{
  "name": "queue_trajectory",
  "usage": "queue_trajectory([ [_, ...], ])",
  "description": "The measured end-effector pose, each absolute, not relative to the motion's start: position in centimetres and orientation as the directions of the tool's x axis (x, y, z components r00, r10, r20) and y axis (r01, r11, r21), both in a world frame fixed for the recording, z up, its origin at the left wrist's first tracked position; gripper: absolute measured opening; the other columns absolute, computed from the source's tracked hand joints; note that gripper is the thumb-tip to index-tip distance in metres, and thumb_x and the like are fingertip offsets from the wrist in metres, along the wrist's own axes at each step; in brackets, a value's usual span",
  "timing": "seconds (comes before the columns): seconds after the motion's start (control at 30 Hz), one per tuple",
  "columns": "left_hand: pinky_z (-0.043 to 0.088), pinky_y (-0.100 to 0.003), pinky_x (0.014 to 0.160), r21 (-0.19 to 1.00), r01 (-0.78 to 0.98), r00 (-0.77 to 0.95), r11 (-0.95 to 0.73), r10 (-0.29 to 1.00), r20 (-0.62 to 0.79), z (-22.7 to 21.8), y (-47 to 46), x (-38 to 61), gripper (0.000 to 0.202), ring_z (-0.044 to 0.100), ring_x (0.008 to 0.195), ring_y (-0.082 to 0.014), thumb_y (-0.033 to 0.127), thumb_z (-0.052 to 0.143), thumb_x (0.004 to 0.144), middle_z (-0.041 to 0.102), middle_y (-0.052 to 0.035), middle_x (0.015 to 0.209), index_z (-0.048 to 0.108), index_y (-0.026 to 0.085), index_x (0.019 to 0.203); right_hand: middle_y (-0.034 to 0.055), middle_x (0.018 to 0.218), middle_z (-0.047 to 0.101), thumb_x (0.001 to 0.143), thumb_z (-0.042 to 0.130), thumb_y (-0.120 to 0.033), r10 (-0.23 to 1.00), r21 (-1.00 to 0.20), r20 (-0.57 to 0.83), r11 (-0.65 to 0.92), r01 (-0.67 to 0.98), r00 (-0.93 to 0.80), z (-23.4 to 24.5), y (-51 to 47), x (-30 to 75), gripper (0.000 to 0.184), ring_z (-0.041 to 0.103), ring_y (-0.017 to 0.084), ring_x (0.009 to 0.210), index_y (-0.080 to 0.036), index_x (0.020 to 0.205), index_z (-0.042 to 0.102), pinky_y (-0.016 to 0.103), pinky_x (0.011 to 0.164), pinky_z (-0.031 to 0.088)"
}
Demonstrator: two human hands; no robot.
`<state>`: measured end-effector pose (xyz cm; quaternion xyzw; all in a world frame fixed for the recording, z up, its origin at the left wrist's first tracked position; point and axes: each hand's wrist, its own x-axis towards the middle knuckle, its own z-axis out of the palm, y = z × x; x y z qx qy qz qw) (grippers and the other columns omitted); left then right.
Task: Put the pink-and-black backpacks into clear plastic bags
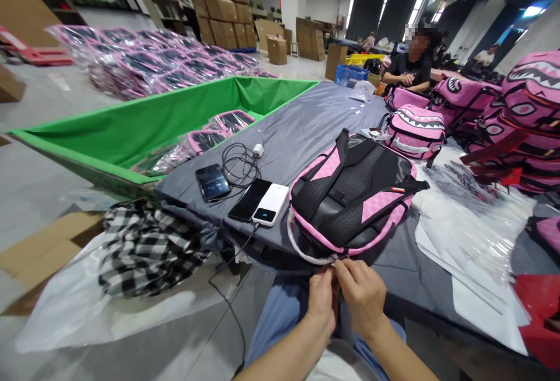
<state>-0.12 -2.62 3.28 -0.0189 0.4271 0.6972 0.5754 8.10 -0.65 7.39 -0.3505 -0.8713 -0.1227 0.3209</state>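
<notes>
Head view: the left hand (321, 300) and the right hand (364, 294) meet at the near edge of the grey worktop (306, 130), above the person's blue trouser legs. The fingers (345, 269) of both hands are drawn together at the tips and pinch the near end of a white loop (301, 248) that curves round the bottom of a pink and black backpack (354, 194); the exact spot they grip is hidden between the fingertips. The backpack lies flat on the worktop with its padded back and straps facing up, its lower edge just over the hands. To its left lie a white power bank (271, 205), 2 dark phones (212, 182) and a coil of black cable (238, 165). A green cloth bin (131, 130) stands beyond them, and a black and white checked cloth (144, 247) hangs below the worktop's corner. Clear plastic bags (472, 223) lie to the right, near a heap of pink shark-faced backpacks (525, 118). A seated co-worker (411, 66) works at the far end
</notes>
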Motion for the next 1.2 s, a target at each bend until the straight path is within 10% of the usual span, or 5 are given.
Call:
queue_trajectory([
  [0.6,0.049,-0.026,0.060,0.620,-0.784,-0.398,0.036,0.738,-0.545,4.4,-1.5,0.1,0.028,0.063,0.061,-0.0161,0.029,0.082,0.045,0.070,-0.0037,0.066,0.072,0.014,0.066,0.0102,0.106,0.072,0.100,0.056,-0.014,0.533,-0.207,0.749,0.752,0.626,-0.393,6.5,-1.3,9.0,0.017,0.065,0.020,0.097,-0.015,0.117,0.059,0.034,0.085,0.046],
  [0.87,0.041,-0.024,0.053,0.679,-0.730,-0.446,0.071,0.703,-0.553,5.1,-1.8,-0.3,0.034,0.053,0.055,-0.0118,0.035,0.086,0.042,0.067,-0.0019,0.062,0.073,0.013,0.065,0.0038,0.083,0.062,0.102,0.050,-0.014,0.524,-0.146,0.790,0.665,0.733,-0.318,5.2,1.1,7.9,0.016,0.054,0.018,0.075,-0.021,0.089,0.058,0.033,0.069,0.039],
  [1.2,0.053,-0.032,0.076,0.813,-0.551,-0.299,0.190,0.864,-0.405,8.9,-3.7,-1.5,0.033,0.066,0.075,-0.0216,0.046,0.081,0.061,0.075,-0.0069,0.075,0.081,0.016,0.074,0.0168,0.105,0.067,0.098,0.042,-0.022,0.495,0.004,0.681,0.735,0.679,-0.540,6.0,-0.5,8.9,0.028,0.058,0.028,0.100,-0.010,0.114,0.062,0.041,0.084,0.042],
])
